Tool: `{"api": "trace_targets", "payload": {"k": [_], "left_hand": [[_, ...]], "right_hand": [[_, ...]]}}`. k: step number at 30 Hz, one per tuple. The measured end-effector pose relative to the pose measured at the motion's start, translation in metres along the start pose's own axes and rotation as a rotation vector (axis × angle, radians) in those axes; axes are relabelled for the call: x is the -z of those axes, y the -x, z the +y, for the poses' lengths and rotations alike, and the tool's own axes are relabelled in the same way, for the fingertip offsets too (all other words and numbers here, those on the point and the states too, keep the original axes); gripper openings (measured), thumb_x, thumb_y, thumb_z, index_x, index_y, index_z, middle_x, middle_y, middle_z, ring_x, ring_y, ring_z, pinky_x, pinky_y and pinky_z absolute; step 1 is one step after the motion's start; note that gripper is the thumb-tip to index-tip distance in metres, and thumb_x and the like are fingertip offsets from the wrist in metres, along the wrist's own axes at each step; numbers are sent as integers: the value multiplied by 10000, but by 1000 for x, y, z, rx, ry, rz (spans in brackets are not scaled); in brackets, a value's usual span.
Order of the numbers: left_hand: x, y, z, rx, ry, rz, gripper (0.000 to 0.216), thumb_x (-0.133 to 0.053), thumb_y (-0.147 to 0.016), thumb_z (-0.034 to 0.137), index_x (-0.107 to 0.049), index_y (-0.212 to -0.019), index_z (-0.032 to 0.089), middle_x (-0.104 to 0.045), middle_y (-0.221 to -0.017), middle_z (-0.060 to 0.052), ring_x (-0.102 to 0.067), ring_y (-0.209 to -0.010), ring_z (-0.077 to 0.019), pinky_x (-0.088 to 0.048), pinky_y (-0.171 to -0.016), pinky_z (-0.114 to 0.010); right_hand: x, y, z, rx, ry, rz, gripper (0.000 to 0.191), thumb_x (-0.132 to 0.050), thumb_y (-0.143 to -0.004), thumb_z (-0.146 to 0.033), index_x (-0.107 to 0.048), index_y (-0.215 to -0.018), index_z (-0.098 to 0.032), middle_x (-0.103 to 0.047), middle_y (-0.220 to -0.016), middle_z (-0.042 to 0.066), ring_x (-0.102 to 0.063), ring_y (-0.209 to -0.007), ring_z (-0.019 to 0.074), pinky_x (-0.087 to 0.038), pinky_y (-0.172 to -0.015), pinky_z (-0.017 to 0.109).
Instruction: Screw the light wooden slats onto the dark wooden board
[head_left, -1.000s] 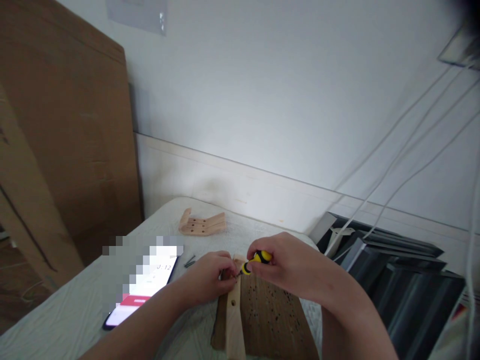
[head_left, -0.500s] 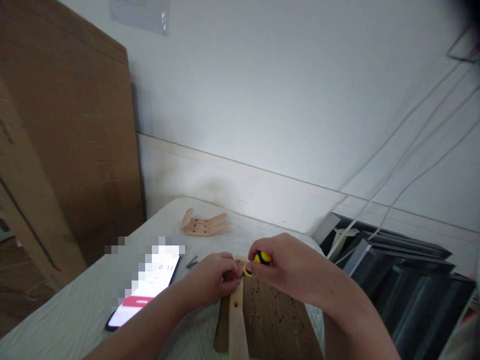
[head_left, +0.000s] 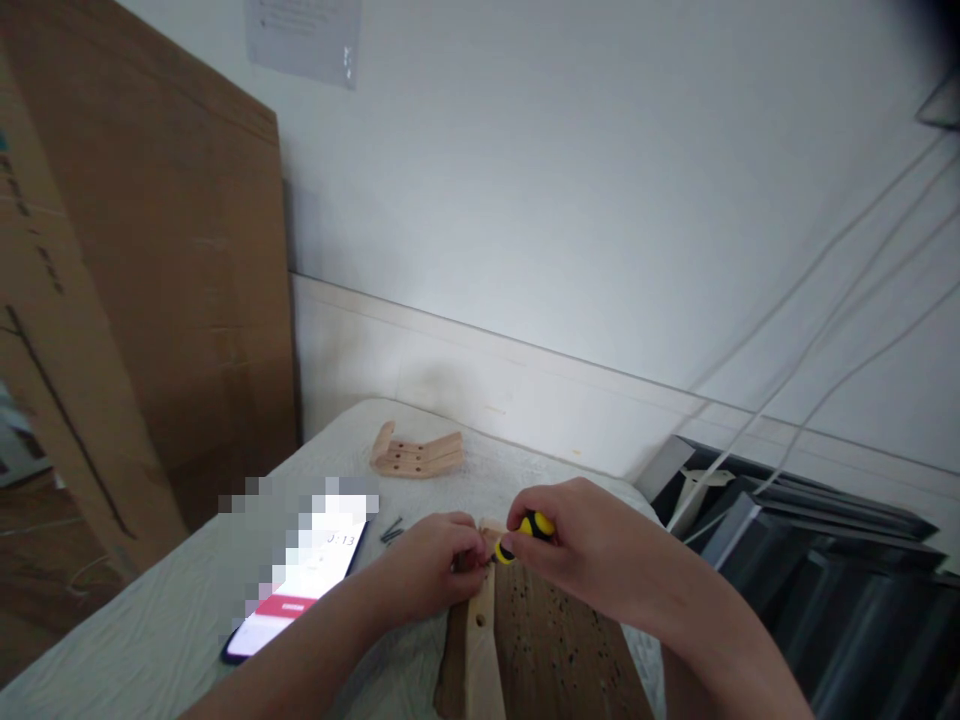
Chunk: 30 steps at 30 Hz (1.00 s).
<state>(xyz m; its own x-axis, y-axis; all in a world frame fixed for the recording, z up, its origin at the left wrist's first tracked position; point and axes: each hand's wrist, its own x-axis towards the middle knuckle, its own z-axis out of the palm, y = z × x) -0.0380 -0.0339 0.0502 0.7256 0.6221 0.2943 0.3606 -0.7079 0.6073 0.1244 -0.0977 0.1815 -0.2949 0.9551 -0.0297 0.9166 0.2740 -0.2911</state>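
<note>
My right hand (head_left: 559, 525) is closed around the yellow and black handle of a screwdriver (head_left: 537, 524), which slants down to the left. Its tip meets the upper part of a pale wooden strip (head_left: 481, 650) with a hole in it. Beside that tip, my left hand (head_left: 442, 560) is pinched closed; whatever lies between its fingertips is too small and hidden to name. Under the strip lies a dark brown wooden board (head_left: 562, 640) dotted with small holes.
Pale wooden hooked pieces (head_left: 420, 456) with holes lie at the table's back. Several screws (head_left: 391, 530) rest near a lit phone (head_left: 315, 570) on the white cloth (head_left: 150, 620). A large cardboard box (head_left: 202, 250) stands left, dark panels (head_left: 817, 560) right; white cables (head_left: 817, 320) hang there.
The whole view has shifted slightly, so everything sits a little further right and lower. Both hands keep the same hold at the strip, with the screwdriver barely turned.
</note>
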Motion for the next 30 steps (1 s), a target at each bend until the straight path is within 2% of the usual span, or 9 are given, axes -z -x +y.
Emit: {"api": "trace_targets", "payload": {"k": [10, 24, 30], "left_hand": [[-2, -1, -4, -16, 9, -10, 70, -564, -752, 143, -606, -697, 155, -557, -739, 4, -475, -631, -88, -330, -588, -200], [-3, 0, -7, -48, -5, -21, 105, -557, -775, 141, -648, -730, 168, -590, -773, -6, -509, -683, -104, -345, -623, -208], [1, 0, -2, -30, 22, -40, 101, -574, -740, 107, -653, -737, 171, -580, -767, 4, -491, -642, -91, -331, -599, -204]], "right_hand": [[1, 0, 1, -53, 0, 22, 232, -540, -846, -306, -719, -799, -165, -682, -703, 54, -527, -589, 127, -291, -532, 256], [0, -1, 2, -22, 2, 21, 215, -539, -847, -297, -689, -769, -165, -630, -646, 28, -477, -553, 110, -268, -508, 243], [1, -6, 7, 19, 6, 25, 200, -538, -847, -289, -681, -789, -162, -615, -642, 19, -459, -545, 103, -283, -524, 236]]}}
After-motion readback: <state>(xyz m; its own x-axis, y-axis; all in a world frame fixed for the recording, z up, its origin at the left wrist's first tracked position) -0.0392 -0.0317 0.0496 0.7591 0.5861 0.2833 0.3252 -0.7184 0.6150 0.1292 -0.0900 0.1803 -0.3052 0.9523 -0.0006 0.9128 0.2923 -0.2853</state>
